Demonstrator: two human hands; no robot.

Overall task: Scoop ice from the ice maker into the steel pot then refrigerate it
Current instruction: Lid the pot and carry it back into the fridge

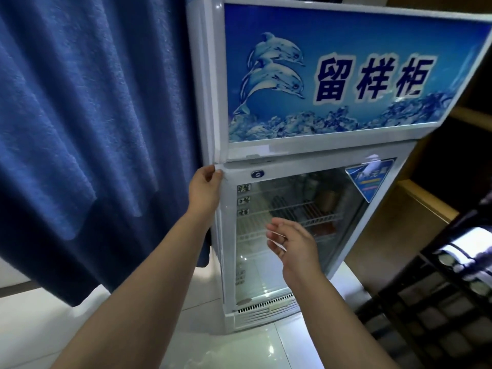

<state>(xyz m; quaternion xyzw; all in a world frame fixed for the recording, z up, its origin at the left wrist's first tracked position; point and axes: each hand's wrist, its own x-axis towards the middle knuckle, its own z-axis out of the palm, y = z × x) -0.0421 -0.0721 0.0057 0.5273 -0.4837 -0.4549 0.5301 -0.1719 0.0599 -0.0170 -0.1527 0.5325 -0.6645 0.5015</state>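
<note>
A white display fridge (pixel 314 161) with a blue dolphin sign on top stands in front of me. Its glass door (pixel 292 262) looks closed, and wire shelves show behind the glass. My left hand (pixel 205 187) grips the door's upper left corner, fingers curled round the edge. My right hand (pixel 292 243) hovers in front of the glass with relaxed fingers, holding nothing. No steel pot, ice scoop or ice maker is in view.
A blue curtain (pixel 87 129) hangs left of the fridge, down to the white tiled floor (pixel 253 350). A dark rack (pixel 431 310) with shiny items stands at the lower right. Wooden shelving (pixel 426 198) sits behind it.
</note>
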